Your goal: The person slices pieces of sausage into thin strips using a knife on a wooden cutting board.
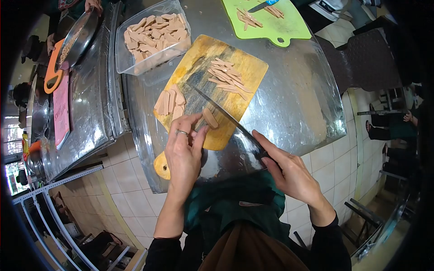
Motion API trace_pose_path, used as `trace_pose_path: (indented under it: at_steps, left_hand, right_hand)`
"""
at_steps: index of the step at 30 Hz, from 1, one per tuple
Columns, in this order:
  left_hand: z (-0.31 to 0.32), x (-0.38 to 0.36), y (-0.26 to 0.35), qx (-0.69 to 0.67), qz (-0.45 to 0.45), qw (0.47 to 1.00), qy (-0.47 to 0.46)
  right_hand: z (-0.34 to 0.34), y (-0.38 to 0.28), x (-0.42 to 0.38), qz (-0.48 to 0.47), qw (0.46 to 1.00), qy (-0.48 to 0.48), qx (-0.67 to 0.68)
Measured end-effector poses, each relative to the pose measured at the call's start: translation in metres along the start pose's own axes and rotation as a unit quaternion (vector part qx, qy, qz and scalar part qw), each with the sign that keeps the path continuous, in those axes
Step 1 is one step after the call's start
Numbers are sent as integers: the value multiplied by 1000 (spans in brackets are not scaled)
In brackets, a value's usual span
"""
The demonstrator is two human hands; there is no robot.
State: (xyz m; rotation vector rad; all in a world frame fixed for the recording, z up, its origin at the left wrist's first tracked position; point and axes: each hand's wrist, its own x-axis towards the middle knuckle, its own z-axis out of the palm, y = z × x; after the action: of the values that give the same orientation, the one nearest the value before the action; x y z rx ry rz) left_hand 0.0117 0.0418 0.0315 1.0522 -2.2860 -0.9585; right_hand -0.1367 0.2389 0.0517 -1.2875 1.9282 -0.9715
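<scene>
My right hand [291, 174] grips a kitchen knife [221, 110] by its dark handle, the blade slanting up and left over the wooden cutting board [190, 58]. Thumb and fingers of my left hand [184, 142] pinch at the near end of a sausage slice [210, 118], just left of the blade. Several flat sausage slices [169, 101] lie on the board's left side. Beyond the blade, a pile of thin sausage strips [228, 77] rests toward the board's right. Whether the blade touches the board is hard to see.
A clear plastic container [153, 65] full of sausage slices stands behind the board. Farther right lies a green cutting board [271, 25] with strips and a blue-handled knife [262, 6]. At left, another person's hand [93, 5] holds a metal bowl [81, 38] near an orange board [54, 67].
</scene>
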Motion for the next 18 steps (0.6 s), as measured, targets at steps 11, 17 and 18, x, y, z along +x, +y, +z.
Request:
trace_pose_path:
  at_steps: [11, 17, 18]
  left_hand:
    - [17, 0, -11, 40, 57, 997, 21]
    - [26, -7, -9, 43, 54, 996, 50]
    - [26, -7, -9, 49, 52, 996, 51]
  right_hand:
    - [0, -5, -3, 26, 999, -22, -24]
    - [-17, -22, -8, 78, 993, -66, -56]
    - [-18, -24, -9, 83, 992, -73, -62]
